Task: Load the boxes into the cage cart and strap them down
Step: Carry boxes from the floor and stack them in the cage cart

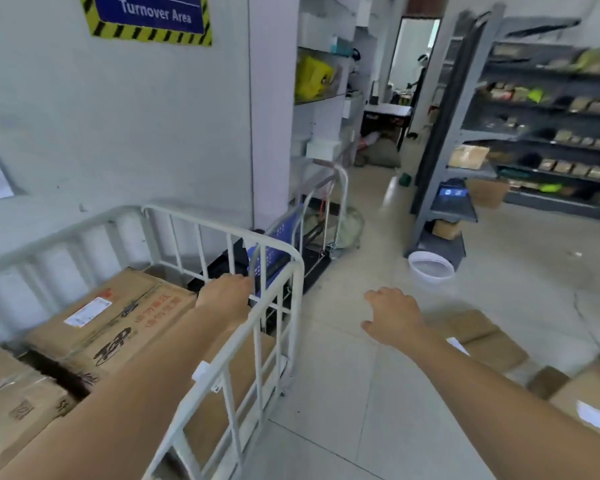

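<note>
A white barred cage cart (284, 252) stands against the wall at lower left. Inside it lie brown cardboard boxes: one with red print and a label (118, 317) on top, another (18, 407) at the lower left. My left hand (227, 292) reaches over the cart's side rail with its fingers curled round a thin grey strap (253, 263) near the cart's far corner. My right hand (392, 315) hovers over the floor, fingers relaxed, holding nothing. More cardboard boxes (482, 337) lie on the floor at the right.
A folded hand trolley with a blue panel (312, 216) leans behind the cart. A white bucket (430, 266) sits on the tiled floor by a grey shelf rack (534, 133) full of goods. An aisle runs between wall shelves and rack.
</note>
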### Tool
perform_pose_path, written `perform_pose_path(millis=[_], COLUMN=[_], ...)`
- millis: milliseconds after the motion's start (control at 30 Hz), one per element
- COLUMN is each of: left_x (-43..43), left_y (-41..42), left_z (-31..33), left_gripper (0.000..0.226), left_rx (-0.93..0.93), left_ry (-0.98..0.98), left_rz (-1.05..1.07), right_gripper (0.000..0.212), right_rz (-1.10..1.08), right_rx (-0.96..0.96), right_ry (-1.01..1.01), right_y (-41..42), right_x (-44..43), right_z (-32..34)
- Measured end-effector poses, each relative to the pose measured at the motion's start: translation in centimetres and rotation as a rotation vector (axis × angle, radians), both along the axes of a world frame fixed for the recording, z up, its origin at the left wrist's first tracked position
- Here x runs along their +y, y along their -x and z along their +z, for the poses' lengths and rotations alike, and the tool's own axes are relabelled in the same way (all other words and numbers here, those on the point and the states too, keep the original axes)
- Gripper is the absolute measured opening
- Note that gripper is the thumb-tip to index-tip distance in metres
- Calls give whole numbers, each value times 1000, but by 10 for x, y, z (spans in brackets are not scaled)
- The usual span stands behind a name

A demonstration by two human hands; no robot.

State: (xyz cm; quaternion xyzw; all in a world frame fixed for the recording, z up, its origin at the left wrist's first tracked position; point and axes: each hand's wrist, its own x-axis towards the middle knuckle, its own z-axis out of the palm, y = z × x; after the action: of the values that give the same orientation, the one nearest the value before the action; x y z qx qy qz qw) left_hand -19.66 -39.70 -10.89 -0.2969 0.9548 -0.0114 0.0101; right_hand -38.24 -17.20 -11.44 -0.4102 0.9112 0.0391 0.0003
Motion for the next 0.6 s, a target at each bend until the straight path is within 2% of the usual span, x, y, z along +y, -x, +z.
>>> perform_pose_path(millis=[300,600], left_x=[96,158], left_y=[160,323], left_z=[18,8], left_gripper=[38,34], left_rx=[34,6], left_ry=[57,54], left_rz=[-265,-468], right_gripper=[44,50], right_rz=[-350,-579], right_rx=[47,39], right_ry=[-84,-71], right_y=[108,219], right_x=[144,219], right_z=[30,21])
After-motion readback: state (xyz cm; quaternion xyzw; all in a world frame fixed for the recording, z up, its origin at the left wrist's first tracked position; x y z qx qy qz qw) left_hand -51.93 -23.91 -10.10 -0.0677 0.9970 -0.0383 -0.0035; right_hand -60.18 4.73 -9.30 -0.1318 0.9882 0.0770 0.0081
